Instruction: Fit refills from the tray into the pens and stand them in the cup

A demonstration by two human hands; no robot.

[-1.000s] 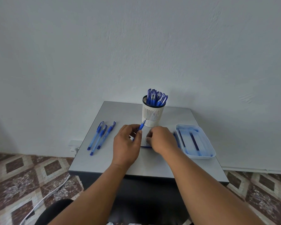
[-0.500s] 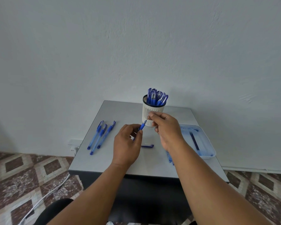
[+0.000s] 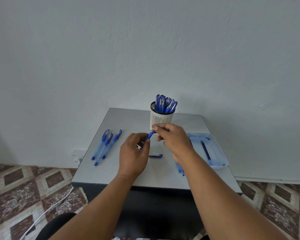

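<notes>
Pen-fitting sits at mid-table: my left hand (image 3: 133, 153) grips the blue translucent pen barrel (image 3: 150, 135), its long axis rising far-right toward my right hand (image 3: 173, 139), whose fingertips pinch at its upper tip. Just beyond lies a loose blue cap (image 3: 156, 155). Three capped blue pens (image 3: 106, 146) lie left; the pale blue plastic tray (image 3: 215, 153) right. Farthest, the white slotted cup (image 3: 161, 119), crowded with pens, stands directly behind my right fingers.
</notes>
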